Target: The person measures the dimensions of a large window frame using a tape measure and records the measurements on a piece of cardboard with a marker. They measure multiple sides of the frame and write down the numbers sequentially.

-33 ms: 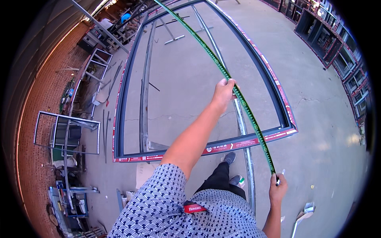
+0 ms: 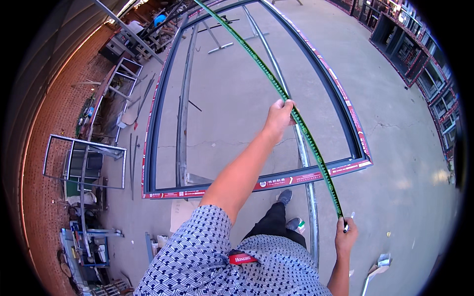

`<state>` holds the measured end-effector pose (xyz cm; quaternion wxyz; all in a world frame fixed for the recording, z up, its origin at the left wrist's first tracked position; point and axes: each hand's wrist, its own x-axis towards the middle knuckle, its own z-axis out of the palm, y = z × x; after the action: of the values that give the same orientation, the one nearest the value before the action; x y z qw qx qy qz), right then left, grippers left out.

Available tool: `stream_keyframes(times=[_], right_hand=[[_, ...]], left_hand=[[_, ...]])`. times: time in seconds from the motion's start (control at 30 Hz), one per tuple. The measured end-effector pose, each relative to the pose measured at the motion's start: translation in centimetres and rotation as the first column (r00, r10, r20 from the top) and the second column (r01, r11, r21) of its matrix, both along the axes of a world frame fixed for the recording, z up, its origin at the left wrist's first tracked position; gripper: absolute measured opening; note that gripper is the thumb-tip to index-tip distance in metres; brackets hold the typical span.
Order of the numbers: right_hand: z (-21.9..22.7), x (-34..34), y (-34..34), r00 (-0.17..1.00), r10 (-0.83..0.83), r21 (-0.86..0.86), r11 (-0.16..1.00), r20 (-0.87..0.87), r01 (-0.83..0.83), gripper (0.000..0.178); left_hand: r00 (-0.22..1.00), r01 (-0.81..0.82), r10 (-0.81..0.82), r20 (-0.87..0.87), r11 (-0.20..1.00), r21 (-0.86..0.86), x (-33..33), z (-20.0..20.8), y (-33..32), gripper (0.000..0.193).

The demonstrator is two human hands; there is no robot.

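Observation:
A long green tape measure blade (image 2: 307, 135) runs slantwise from the far top edge down to the near right, over a large dark window frame (image 2: 355, 148) edged with red and white film. My left hand (image 2: 279, 118) pinches the blade partway along, above the inside of the frame. Closer to my body and outside the frame's near right side, my right hand (image 2: 346, 240) grips the blade's near end. A slim pen (image 2: 346, 228), white with a black end, is also held in the right hand's fingers.
Metal rails (image 2: 310, 207) support the frame from below. A smaller metal frame (image 2: 123, 167) stands at the left beside clutter. Stacked frames (image 2: 402, 52) line the far right. Scraps (image 2: 381, 264) lie on the floor at the near right. Another person in blue (image 2: 159, 19) is at the far left.
The surroundings sit slightly shifted in the view. Both hands keep their hold on the tape measure blade, nearly in the same places.

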<state>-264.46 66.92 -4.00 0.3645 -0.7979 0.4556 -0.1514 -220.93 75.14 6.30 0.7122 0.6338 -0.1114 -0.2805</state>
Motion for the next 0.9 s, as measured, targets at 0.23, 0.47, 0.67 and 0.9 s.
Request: stream_keyframes(times=[0.23,0.47,0.67,0.9], right_hand=[[1.9,-1.0,4.6,0.992,0.109,0.014,0.994,-0.062,-0.109,0.018],[3.1,0.2,9.3,0.977,0.197,-0.013,0.98,-0.087,-0.199,0.023],[5.4,3.1,16.0,0.966,0.241,0.136,0.964,-0.092,-0.227,0.024],[7.7,8.2,25.0,0.917,0.393,0.291,0.887,-0.069,-0.359,0.025]], left_hand=[[0.999,-0.027,0.025,0.028,0.997,0.076,-4.2,0.8,9.4,0.026],[0.998,-0.066,0.066,-0.026,0.997,-0.033,-6.5,-0.1,17.8,0.03],[0.995,-0.091,0.086,-0.042,0.986,-0.138,-8.5,-0.8,25.6,0.031],[0.991,-0.109,0.09,-0.104,0.976,-0.191,-14.1,-2.5,34.8,0.033]])
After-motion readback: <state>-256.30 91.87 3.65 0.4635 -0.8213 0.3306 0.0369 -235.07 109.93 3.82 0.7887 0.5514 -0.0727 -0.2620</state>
